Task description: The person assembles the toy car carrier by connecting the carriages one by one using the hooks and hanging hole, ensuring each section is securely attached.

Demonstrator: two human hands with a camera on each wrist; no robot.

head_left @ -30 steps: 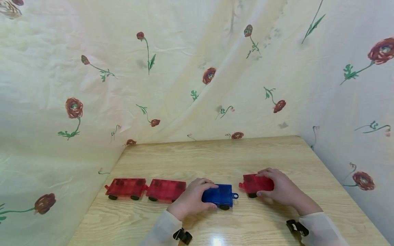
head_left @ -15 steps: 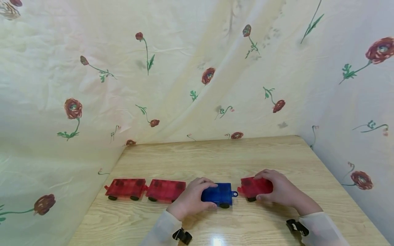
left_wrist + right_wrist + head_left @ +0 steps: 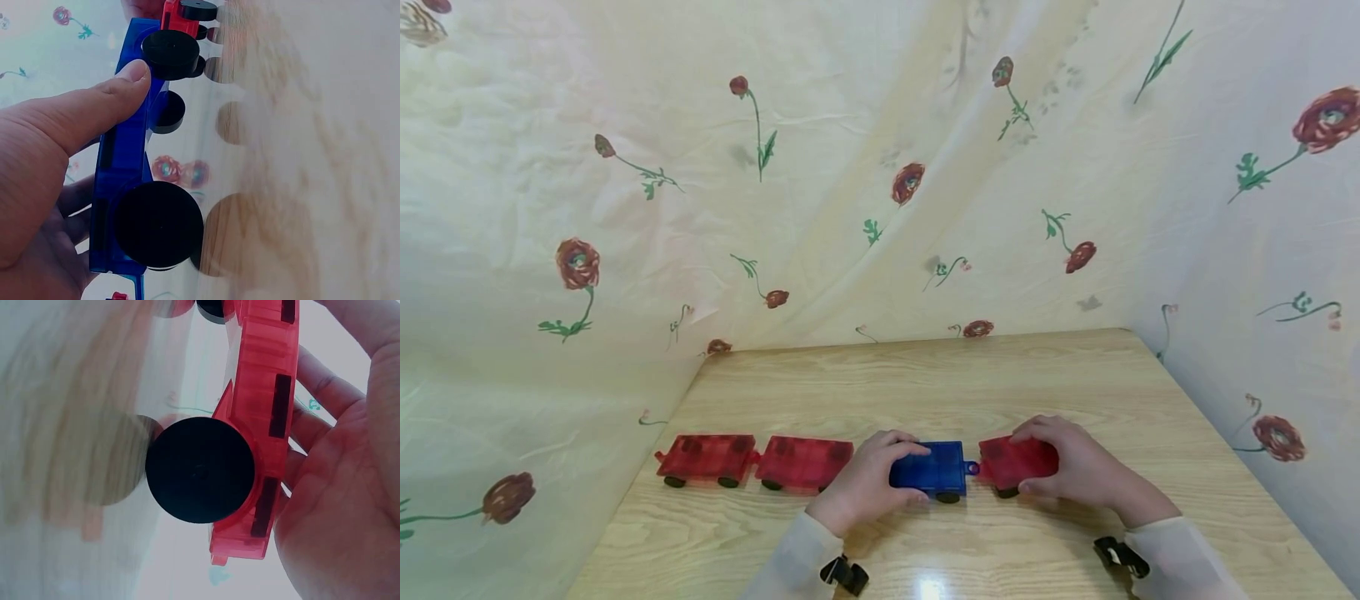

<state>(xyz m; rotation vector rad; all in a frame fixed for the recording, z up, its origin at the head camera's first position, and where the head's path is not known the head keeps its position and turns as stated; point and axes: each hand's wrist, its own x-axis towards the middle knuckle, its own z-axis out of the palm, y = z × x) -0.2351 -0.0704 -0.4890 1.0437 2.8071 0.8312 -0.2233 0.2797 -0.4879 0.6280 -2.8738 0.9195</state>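
Observation:
My left hand [image 3: 868, 483] grips a translucent blue toy train wagon [image 3: 936, 467] with black wheels, in the middle of the head view. From its right end sticks out a blue coupling ring [image 3: 967, 468]. To the right, a translucent red wagon [image 3: 1006, 462] is held between the thumb and fingers of my right hand [image 3: 1078, 467]. Its left end meets the ring, which overlaps its hook. Up close, the left thumb [image 3: 119, 100] presses the blue wagon's side. The right wrist view shows a black wheel [image 3: 200, 469] of the red wagon right at the tabletop.
Two more red wagons, one at the far left [image 3: 711, 458] and one beside it [image 3: 801, 462], stand in line on the wooden table [image 3: 925, 375]. A flowered cloth [image 3: 835, 167] hangs behind and along both sides. Black straps circle both wrists.
My right hand has brought its red wagon leftward, closing the gap to the blue wagon's ring. The blue wagon has shifted slightly away from me; the two left red wagons stay put.

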